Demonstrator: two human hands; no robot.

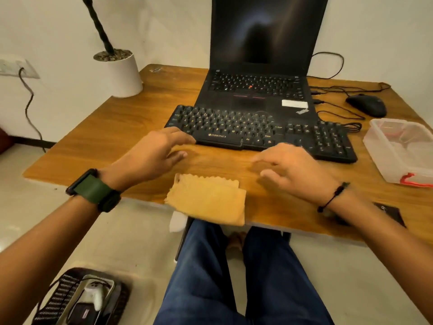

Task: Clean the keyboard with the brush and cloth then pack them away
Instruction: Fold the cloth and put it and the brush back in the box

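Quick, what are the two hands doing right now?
Left hand: open, holding nothing, fingertips at the keyboard.
Right hand: open, holding nothing.

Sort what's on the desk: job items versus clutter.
For the job: external keyboard, yellow cloth, clear plastic box (likely for packing away). No brush is visible.

Just lying about: laptop, mouse, potted plant, cables.

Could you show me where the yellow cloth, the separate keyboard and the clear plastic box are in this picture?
yellow cloth (207, 199): head view, middle of the folded fabric at the desk's near edge.
keyboard (234, 127): head view, its main block of letter keys.
clear plastic box (375, 146): head view, its left side wall.
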